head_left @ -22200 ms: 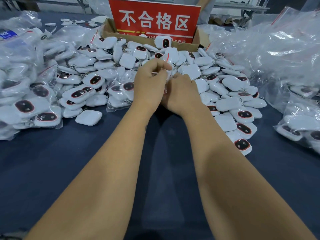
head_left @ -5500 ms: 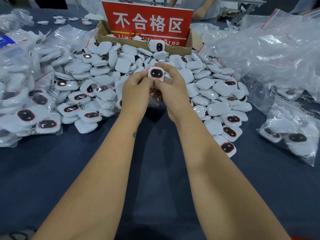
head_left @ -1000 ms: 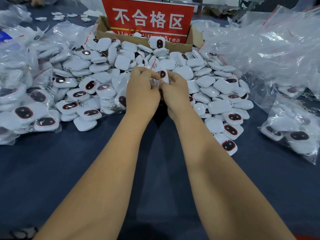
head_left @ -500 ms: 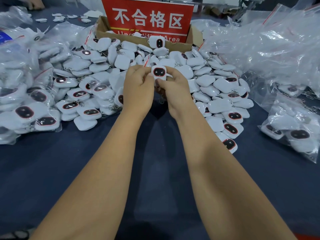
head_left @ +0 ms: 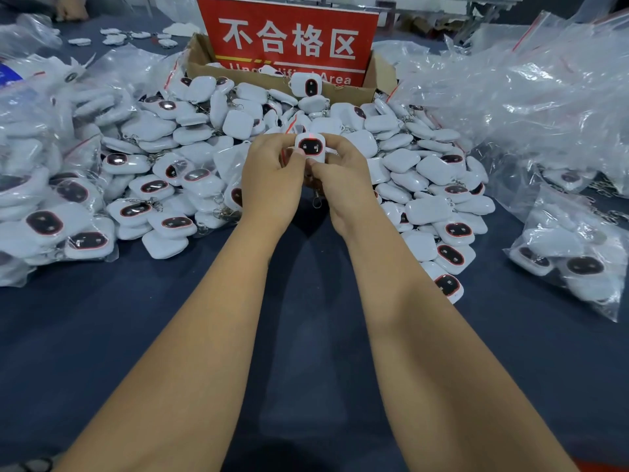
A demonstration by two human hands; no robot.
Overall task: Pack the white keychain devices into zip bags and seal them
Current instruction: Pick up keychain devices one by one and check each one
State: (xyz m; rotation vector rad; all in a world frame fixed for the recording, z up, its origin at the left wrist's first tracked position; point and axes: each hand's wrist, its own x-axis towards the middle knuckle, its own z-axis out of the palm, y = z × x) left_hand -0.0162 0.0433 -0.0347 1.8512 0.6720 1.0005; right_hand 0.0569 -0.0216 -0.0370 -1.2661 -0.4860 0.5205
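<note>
White plastic keychain device [head_left: 310, 148], rounded-square with a dark oval face ringed in red, sits upright between both hands above the dark blue tabletop [head_left: 102, 335], in front of the heap of loose white devices [head_left: 401, 165]. The left hand [head_left: 270, 180] and right hand [head_left: 343, 180] each pinch it with curled fingers and thumbs, knuckles toward the camera, forearms reaching straight forward. A thin clear zip bag [head_left: 289, 129] with a red strip seems to sit around it, though this is hard to tell. Judged step: seating the device in its bag; next, pressing the zip closed along its length.
</note>
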